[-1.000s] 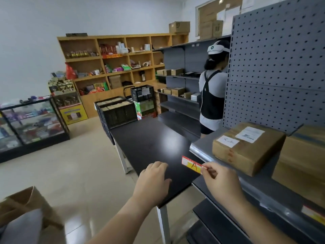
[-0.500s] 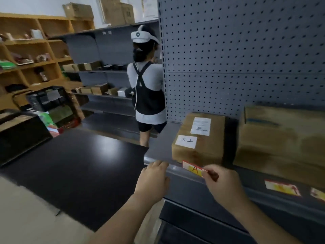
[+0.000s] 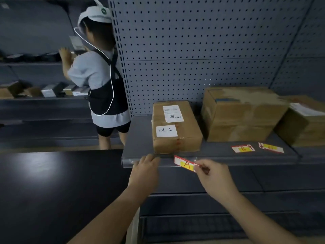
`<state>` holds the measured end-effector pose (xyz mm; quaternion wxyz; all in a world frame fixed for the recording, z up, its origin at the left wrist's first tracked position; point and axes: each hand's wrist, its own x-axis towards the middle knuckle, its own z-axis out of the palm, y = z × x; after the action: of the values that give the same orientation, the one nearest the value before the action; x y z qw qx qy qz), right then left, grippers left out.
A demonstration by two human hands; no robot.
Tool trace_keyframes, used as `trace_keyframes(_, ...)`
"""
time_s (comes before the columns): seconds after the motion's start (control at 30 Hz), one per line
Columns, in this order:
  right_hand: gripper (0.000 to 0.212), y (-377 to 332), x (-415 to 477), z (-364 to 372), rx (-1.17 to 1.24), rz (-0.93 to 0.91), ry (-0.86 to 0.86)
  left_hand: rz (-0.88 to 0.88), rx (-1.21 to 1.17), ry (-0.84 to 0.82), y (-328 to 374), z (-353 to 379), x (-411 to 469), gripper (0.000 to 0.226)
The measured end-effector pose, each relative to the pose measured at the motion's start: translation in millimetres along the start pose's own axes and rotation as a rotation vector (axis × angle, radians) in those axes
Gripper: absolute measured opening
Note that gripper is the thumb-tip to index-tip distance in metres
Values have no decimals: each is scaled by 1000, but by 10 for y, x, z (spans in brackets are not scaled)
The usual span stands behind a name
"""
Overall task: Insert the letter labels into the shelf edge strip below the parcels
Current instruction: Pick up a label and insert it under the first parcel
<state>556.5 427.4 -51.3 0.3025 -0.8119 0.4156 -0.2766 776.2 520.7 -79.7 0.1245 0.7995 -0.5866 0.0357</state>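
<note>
My right hand [image 3: 213, 176] pinches a red, white and yellow label marked A [image 3: 185, 164] and holds it against the grey shelf edge strip [image 3: 237, 162], just below the front corner of a small brown parcel [image 3: 175, 127]. My left hand [image 3: 145, 170] rests its fingertips on the strip's left end. Two more labels lie flat on the shelf top: label B [image 3: 243, 148] and a third label [image 3: 270, 147], in front of a larger brown parcel [image 3: 241, 113]. A third parcel [image 3: 304, 124] sits at the far right.
A grey pegboard panel [image 3: 202, 50] backs the shelf. A black table [image 3: 52, 191] adjoins the shelf on the left. Another person in a white cap and black apron [image 3: 100, 81] stands behind it, facing grey shelves with small boxes. Lower shelves lie below my hands.
My view has swung right and closer to the shelf. My right hand has carried the A label from beside the table to the edge strip; my left hand moved from the table onto the strip.
</note>
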Motion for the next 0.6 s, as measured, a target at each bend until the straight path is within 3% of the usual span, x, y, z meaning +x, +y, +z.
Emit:
trace_keyframes(0.2, 12, -17, 101, -11, -37, 32, -7, 28, 40, 44, 27, 108, 59, 42)
trace_keyframes(0.37, 11, 38, 206, 8, -26, 44, -4, 68, 145, 120, -22, 255, 66, 55)
trace_keyframes(0.6, 11, 88, 256, 65, -13, 49, 3, 40, 150, 153, -24, 314, 222, 47)
